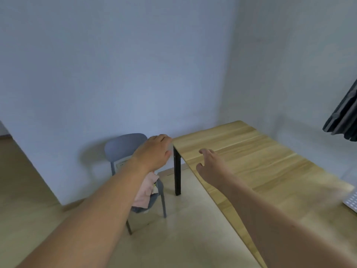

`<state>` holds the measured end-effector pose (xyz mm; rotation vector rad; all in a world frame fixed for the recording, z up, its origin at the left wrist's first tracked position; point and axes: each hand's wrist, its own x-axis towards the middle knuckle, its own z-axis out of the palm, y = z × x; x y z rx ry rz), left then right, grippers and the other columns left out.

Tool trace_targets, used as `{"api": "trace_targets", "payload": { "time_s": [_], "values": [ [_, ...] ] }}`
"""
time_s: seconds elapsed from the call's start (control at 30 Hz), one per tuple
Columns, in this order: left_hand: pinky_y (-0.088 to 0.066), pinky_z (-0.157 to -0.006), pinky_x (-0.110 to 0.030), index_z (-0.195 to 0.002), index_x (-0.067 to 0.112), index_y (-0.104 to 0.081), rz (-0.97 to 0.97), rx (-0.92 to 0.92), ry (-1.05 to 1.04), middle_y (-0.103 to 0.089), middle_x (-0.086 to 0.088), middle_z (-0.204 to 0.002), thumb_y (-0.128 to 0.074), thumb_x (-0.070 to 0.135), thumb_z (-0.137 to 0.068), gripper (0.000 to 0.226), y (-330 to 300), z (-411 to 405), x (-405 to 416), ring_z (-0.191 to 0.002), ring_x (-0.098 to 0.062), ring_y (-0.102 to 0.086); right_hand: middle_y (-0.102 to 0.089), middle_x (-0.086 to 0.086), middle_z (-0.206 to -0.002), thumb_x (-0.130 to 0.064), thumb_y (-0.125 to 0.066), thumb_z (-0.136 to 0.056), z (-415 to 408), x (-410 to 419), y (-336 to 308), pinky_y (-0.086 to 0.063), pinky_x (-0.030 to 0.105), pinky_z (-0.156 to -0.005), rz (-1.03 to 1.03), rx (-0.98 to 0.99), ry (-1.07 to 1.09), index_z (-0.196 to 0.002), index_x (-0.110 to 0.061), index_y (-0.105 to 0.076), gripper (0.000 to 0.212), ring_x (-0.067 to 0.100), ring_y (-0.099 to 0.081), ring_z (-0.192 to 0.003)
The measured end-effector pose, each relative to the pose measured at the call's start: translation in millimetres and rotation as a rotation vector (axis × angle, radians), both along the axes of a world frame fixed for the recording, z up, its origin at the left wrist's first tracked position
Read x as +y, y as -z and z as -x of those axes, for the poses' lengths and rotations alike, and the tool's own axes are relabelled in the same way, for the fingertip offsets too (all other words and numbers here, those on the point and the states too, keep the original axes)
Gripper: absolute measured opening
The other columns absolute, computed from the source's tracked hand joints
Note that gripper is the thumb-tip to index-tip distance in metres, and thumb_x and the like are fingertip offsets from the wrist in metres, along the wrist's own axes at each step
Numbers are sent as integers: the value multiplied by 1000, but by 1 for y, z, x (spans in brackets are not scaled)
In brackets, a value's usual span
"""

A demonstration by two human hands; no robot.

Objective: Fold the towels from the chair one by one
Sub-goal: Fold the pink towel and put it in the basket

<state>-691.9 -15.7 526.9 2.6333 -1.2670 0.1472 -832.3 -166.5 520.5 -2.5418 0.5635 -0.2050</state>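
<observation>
Both hands hold nothing. The left hand [154,151] has its fingers loosely curled, above the chair [125,146]; the right hand [209,164] has its fingers loosely spread over the bench [270,161]. The towels [144,190] lie heaped on the chair seat, left of the bench. They look soft, light and limp, so pinching an edge or corner of the top pink one should lift it free.

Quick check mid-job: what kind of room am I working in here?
Probably a plain room in a home: a grey chair heaped with towels, a wooden table against bare walls, and a dark curtain.
</observation>
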Motion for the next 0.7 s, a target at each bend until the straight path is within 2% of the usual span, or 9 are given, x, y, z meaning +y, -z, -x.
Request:
{"api": "trace_targets", "payload": {
  "time_s": [0.1, 0.23, 0.37, 0.43, 0.53, 0.7],
  "values": [
    [-32, -109, -36, -140, 9, -40, 17, 22, -52, -40, -7, -147, -45, 27, -98, 46, 12, -61, 49, -134, -26, -37, -46, 9, -137, -12, -46, -92, -62, 45, 4, -40, 34, -97, -5, -6, -9, -134, -6, -42, 43, 27, -47, -123],
    [-34, -106, -35, -137, 7, -43, 30, 94, -95, -45, -9, -143, -46, 27, -98, 44, 24, -143, 106, -131, -27, -41, -40, 7, -145, -15, -46, -93, -139, 100, 12, -36, 31, -102, -37, 13, -4, -143, -8, -34, 52, 24, -41, -130],
    [-36, -100, -34, -133, 6, -46, 31, 185, -145, -46, -10, -141, -45, 26, -98, 41, 32, -221, 141, -127, -28, -45, -39, 6, -147, -18, -47, -93, -205, 129, 17, -35, 34, -107, -67, 63, 24, -144, -11, -33, 53, 23, -39, -133],
    [-36, -100, -33, -135, 7, -46, 34, 198, -149, -45, -9, -142, -45, 25, -99, 41, 34, -243, 144, -127, -27, -45, -42, 6, -143, -18, -46, -93, -221, 126, 15, -37, 33, -103, -62, 76, 51, -143, -10, -35, 51, 23, -43, -128],
    [-36, -101, -32, -136, 9, -45, 38, 203, -131, -43, -7, -144, -43, 24, -99, 41, 38, -280, 142, -128, -24, -44, -51, 6, -126, -16, -47, -93, -259, 120, 24, -43, 32, -90, -91, 91, 106, -140, -9, -39, 48, 22, -52, -109],
    [-39, -100, -32, -128, 9, -51, -41, 224, -52, -51, -6, -134, -45, 29, -98, 36, 56, -333, 141, -124, -23, -47, -40, 4, -147, -19, -46, -95, -335, 133, 43, -36, 30, -102, -168, 116, 59, -144, -12, -34, 50, 21, -41, -131]
  ]
}}
